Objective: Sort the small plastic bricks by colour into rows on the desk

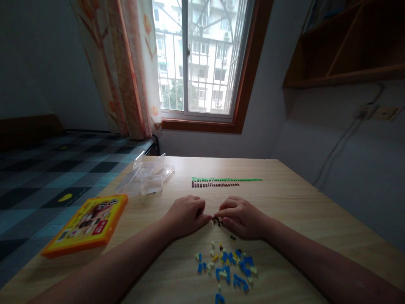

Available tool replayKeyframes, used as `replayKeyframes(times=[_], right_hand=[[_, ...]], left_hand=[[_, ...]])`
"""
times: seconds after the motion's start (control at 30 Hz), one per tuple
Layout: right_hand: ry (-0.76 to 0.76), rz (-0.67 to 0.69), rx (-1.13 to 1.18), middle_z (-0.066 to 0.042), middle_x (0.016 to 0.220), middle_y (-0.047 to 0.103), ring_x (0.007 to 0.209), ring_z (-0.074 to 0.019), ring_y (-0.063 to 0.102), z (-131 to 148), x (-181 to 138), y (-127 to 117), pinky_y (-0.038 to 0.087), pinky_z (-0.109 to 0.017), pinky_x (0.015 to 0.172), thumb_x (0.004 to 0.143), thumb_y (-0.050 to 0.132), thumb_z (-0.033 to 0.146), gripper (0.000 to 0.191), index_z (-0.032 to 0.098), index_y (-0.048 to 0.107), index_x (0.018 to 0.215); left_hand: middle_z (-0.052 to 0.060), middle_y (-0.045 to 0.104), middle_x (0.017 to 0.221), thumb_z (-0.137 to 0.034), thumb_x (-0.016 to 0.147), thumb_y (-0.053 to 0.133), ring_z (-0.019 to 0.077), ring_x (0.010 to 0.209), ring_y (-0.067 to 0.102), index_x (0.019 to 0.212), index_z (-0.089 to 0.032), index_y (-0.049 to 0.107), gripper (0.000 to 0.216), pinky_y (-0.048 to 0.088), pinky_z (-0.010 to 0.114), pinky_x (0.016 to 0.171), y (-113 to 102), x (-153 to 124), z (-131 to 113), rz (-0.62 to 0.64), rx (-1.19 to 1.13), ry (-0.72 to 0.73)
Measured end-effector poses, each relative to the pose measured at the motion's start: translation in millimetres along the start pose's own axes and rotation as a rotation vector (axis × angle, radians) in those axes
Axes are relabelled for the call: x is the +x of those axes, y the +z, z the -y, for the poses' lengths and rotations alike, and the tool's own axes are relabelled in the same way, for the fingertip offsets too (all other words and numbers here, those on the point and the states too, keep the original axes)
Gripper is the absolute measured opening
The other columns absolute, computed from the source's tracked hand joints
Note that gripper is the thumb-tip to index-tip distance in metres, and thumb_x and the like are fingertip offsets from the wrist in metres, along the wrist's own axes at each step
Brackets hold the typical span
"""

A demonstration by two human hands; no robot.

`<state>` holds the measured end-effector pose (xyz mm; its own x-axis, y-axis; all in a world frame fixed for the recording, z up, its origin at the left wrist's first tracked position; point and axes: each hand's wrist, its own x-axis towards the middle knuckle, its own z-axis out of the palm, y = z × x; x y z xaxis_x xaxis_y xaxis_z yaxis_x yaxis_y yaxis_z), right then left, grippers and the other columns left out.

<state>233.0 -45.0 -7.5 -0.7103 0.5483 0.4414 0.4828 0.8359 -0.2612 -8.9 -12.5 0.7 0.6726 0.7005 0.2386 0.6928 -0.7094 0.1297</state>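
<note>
A small heap of brown building bricks [217, 221] lies on the table between my two hands. My left hand [186, 215] rests at the heap's left side, its fingers loosely curled and its thumb stretched out apart from them to the bricks. From the right, my right hand [242, 217] reaches the same heap with its index finger extended and its thumb apart; no brick shows clearly gripped. Farther back run a row of green bricks [221, 180] and, just in front of it, a shorter row of dark brown bricks [215, 185]. Nearer me are scattered blue bricks [243, 267], with yellow and pale ones among them.
An orange and yellow box [87, 223] lies on the table's left side. Behind it stand clear plastic trays [148, 175]. A bed with a checked cover [72, 169] adjoins the left edge of the wooden table [303, 223]. A window and curtain are beyond.
</note>
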Motion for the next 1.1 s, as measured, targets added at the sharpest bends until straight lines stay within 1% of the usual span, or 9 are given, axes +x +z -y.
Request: replayKeyframes(times=[0.23,0.33,0.43,0.53,0.7,0.87,1.0,1.1], right_hand=[[0.015,-0.048,-0.075,-0.008,0.096,0.065,0.089,-0.0206,0.055,-4.7,-1.5,2.8,0.044,-0.038,0.084,0.095,0.049,0.030,0.027,0.024,0.071,0.109],[0.015,-0.070,-0.049,-0.009,0.099,0.064,0.089,-0.0207,0.054,-5.5,-3.2,2.2,0.044,-0.039,0.084,0.095,0.048,0.030,0.028,0.023,0.071,0.109],[0.003,-0.045,-0.003,-0.008,0.098,0.064,0.088,-0.0205,0.053,-4.8,-3.7,2.0,0.044,-0.039,0.083,0.095,0.048,0.033,0.029,0.025,0.072,0.110],[0.022,-0.038,0.014,-0.009,0.100,0.063,0.090,-0.0214,0.053,-6.3,-3.7,2.7,0.043,-0.040,0.085,0.096,0.047,0.035,0.030,0.025,0.071,0.111],[0.105,-0.089,0.023,-0.010,0.100,0.063,0.093,-0.0218,0.053,-16.7,-5.0,5.0,0.043,-0.040,0.087,0.100,0.039,0.034,0.036,0.022,0.072,0.107],[0.193,-0.169,0.052,-0.009,0.095,0.065,0.094,-0.0209,0.055,-24.3,-6.9,6.0,0.043,-0.038,0.086,0.101,0.035,0.033,0.042,0.019,0.075,0.097],[0.286,-0.176,-0.071,-0.009,0.093,0.067,0.090,-0.0204,0.057,-32.2,-11.3,-0.1,0.042,-0.036,0.085,0.101,0.036,0.032,0.043,0.018,0.075,0.088],[0.457,-0.167,-0.184,-0.008,0.090,0.068,0.087,-0.0198,0.058,-46.3,-18.7,-8.8,0.043,-0.032,0.081,0.100,0.039,0.034,0.043,0.019,0.074,0.081]], left_hand=[[0.001,0.063,0.074,-0.044,0.088,0.055,0.0172,0.070,0.056,0.070,-0.020,0.055,0.030,0.034,0.029,0.062,3.0,-0.5,2.2,-0.018,0.009,0.004],[0.002,0.064,0.075,-0.042,0.089,0.053,0.0173,0.070,0.057,0.070,-0.020,0.055,0.029,0.035,0.029,0.062,3.4,-0.1,2.7,-0.014,0.012,0.004],[0.002,0.064,0.076,-0.041,0.089,0.053,0.0174,0.070,0.057,0.071,-0.020,0.056,0.028,0.035,0.029,0.062,3.4,0.5,2.9,-0.007,0.017,-0.002],[0.002,0.063,0.075,-0.041,0.089,0.052,0.0175,0.071,0.057,0.070,-0.020,0.056,0.028,0.035,0.029,0.063,3.0,0.6,2.6,-0.007,0.019,-0.004],[0.002,0.064,0.076,-0.041,0.089,0.052,0.0177,0.071,0.057,0.070,-0.020,0.056,0.029,0.035,0.029,0.063,2.5,0.1,2.2,0.003,0.012,-0.005],[0.002,0.064,0.076,-0.042,0.090,0.051,0.0175,0.071,0.057,0.071,-0.020,0.055,0.030,0.036,0.029,0.063,3.9,0.1,3.8,-0.005,0.023,-0.003],[0.002,0.064,0.077,-0.041,0.090,0.050,0.0174,0.072,0.057,0.071,-0.020,0.054,0.029,0.036,0.029,0.063,4.8,0.1,4.6,-0.001,0.025,-0.001],[0.002,0.063,0.077,-0.040,0.090,0.050,0.0172,0.072,0.057,0.070,-0.019,0.054,0.029,0.036,0.028,0.063,4.9,-0.1,4.5,0.005,0.021,-0.004]])
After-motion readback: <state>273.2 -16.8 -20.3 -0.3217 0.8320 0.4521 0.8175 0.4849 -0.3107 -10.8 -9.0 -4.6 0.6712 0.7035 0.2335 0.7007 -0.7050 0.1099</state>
